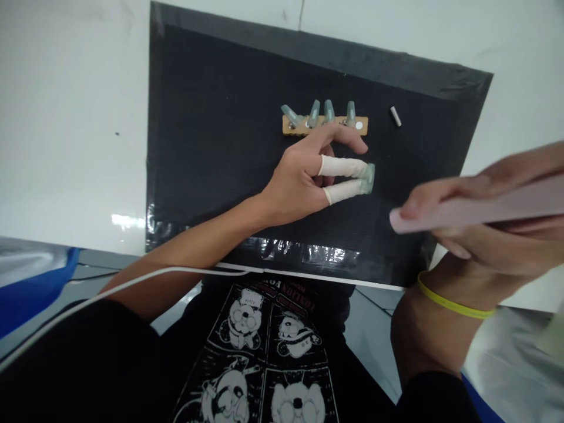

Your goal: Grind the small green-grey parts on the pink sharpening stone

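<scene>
Left hand: I see white-covered fingers holding a green piece
Right hand: gripping a pale bar
Wooden strip: far side, bearing green tips
Cylinder: right of it

This looks like a nail-craft workstation, in a workshop or a salon; which of the two cannot be told. A black mat, edged with glossy tape, reaches the near edge of a white bench. Toward the mat's far edge, a wooden nail stand bears pale green artificial nails; white finger cots sheathe two fingers of the left hand.
</scene>
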### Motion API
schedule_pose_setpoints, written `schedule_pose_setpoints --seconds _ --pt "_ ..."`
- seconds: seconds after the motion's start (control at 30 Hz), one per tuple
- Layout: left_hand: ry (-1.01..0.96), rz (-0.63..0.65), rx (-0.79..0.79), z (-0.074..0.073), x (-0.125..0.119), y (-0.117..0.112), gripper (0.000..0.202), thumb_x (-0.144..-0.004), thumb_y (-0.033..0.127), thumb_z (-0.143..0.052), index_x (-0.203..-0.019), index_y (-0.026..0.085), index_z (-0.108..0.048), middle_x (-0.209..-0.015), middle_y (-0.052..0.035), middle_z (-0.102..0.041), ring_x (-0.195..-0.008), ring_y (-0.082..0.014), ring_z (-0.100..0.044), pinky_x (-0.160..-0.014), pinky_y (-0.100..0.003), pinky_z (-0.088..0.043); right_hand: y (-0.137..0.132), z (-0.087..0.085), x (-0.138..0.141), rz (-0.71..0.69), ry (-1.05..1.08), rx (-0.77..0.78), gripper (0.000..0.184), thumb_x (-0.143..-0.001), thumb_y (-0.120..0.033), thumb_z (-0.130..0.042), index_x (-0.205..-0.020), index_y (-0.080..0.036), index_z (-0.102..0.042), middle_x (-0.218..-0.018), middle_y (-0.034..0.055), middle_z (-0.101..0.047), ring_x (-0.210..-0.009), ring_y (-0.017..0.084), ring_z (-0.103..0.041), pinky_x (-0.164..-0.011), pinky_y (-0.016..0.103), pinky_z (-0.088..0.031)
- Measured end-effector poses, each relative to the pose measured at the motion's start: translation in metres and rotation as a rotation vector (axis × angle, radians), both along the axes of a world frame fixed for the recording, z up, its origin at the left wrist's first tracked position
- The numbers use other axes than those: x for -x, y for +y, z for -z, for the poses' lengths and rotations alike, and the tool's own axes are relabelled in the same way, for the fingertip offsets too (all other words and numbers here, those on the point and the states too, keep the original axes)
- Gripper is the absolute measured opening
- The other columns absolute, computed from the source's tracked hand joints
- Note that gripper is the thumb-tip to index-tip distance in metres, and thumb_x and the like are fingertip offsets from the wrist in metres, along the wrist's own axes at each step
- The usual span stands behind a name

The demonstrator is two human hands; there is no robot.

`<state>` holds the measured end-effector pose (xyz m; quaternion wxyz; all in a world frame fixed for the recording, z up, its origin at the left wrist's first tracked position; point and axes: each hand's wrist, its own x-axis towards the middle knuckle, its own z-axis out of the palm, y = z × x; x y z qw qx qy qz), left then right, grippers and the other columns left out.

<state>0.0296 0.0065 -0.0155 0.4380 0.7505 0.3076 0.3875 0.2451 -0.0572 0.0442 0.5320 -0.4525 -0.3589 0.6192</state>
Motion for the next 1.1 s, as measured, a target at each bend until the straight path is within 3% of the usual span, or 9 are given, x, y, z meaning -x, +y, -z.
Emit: schedule_pose_setpoints --seconds 0.17,0.33,0.43,0.57,0.73,0.87,0.93,1.03,1.1 --pt "-0.008 0.002 -0.018 0.002 0.000 0.000 0.037 -0.092 0.054 -0.068 -0.094 0.019 -0.080 -0.116 -0.0101 -0.070 -0.070 -0.0089 -0.061 -0.064 -0.027 -0.056 0.004 0.004 -0.008 -0.031 -0.077 -0.025 0.058 -0.068 -0.031 -0.094 -0.117 -0.040 -0.062 -0.098 0.0027 -0.070 -0.062 0.020 -0.064 -0.050 0.042 -0.061" --pt "0.013 0.005 -0.020 0.003 0.000 0.001 0.035 -0.091 0.053 -0.070 -0.094 0.020 -0.080 -0.118 -0.0104 -0.070 -0.070 -0.0088 -0.061 -0.063 -0.026 -0.056 0.007 -0.001 0.004 -0.036 -0.166 -0.261 0.028 -0.072 -0.016 -0.087 -0.094 -0.028 -0.074 -0.067 -0.0025 -0.057 -0.040 0.011 -0.048 -0.033 0.029 -0.051" --pt "0.009 0.005 -0.022 0.004 0.000 0.001 0.037 -0.091 0.054 -0.069 -0.095 0.019 -0.080 -0.117 -0.0108 -0.070 -0.071 -0.0087 -0.061 -0.064 -0.026 -0.056 0.010 0.000 0.011 0.104 -0.159 -0.350 0.026 -0.074 -0.011 -0.084 -0.092 -0.027 -0.076 -0.085 0.0019 -0.054 -0.067 0.015 -0.066 -0.024 0.021 -0.033" --pt "0.007 0.015 -0.062 0.004 0.001 0.001 0.038 -0.093 0.053 -0.067 -0.097 0.017 -0.079 -0.118 -0.0103 -0.068 -0.069 -0.0067 -0.059 -0.064 -0.026 -0.055 0.018 0.008 0.011 0.202 -0.212 -0.519 0.024 -0.084 -0.020 -0.083 -0.105 -0.028 -0.075 -0.097 0.0015 -0.056 -0.087 0.014 -0.069 -0.030 0.016 -0.040" --pt "0.038 0.017 -0.086 0.003 0.001 -0.001 0.037 -0.097 0.050 -0.063 -0.101 0.016 -0.078 -0.119 -0.0103 -0.068 -0.073 -0.0062 -0.060 -0.067 -0.024 -0.054 0.017 0.013 0.007 -0.081 -0.146 -0.525 0.032 -0.079 -0.014 -0.085 -0.107 -0.026 -0.075 -0.076 -0.0019 -0.057 -0.050 0.010 -0.061 -0.020 0.020 -0.036" --pt "0.027 0.009 -0.087 0.002 0.001 -0.001 0.035 -0.096 0.049 -0.065 -0.099 0.016 -0.078 -0.118 -0.0100 -0.068 -0.075 -0.0073 -0.062 -0.067 -0.024 -0.055 0.020 0.016 0.010 0.217 -0.276 -0.586 0.024 -0.086 -0.017 -0.080 -0.104 -0.031 -0.076 -0.107 0.0016 -0.057 -0.090 0.016 -0.071 -0.028 0.016 -0.043" --pt "0.024 0.002 -0.077 0.002 0.000 -0.001 0.034 -0.095 0.048 -0.066 -0.097 0.017 -0.079 -0.118 -0.0100 -0.068 -0.073 -0.0073 -0.062 -0.066 -0.024 -0.055 0.020 0.015 0.011 0.137 -0.228 -0.548 0.025 -0.088 -0.015 -0.077 -0.107 -0.031 -0.074 -0.104 0.0020 -0.059 -0.093 0.017 -0.071 -0.026 0.014 -0.040" --pt "0.018 0.008 -0.064 0.002 0.000 0.000 0.031 -0.093 0.047 -0.069 -0.097 0.018 -0.079 -0.117 -0.0102 -0.069 -0.073 -0.0081 -0.063 -0.065 -0.024 -0.055 0.017 0.013 0.014 -0.154 -0.105 -0.469 0.036 -0.082 -0.006 -0.078 -0.111 -0.027 -0.073 -0.084 0.0021 -0.059 -0.075 0.016 -0.070 -0.017 0.016 -0.028" --pt "0.022 0.005 -0.060 0.002 0.000 0.000 0.031 -0.093 0.047 -0.070 -0.099 0.018 -0.078 -0.116 -0.0104 -0.070 -0.075 -0.0092 -0.064 -0.066 -0.025 -0.055 0.017 0.012 0.019 -0.092 -0.102 -0.468 0.035 -0.082 -0.006 -0.078 -0.109 -0.028 -0.074 -0.087 0.0022 -0.058 -0.079 0.017 -0.071 -0.019 0.018 -0.033"
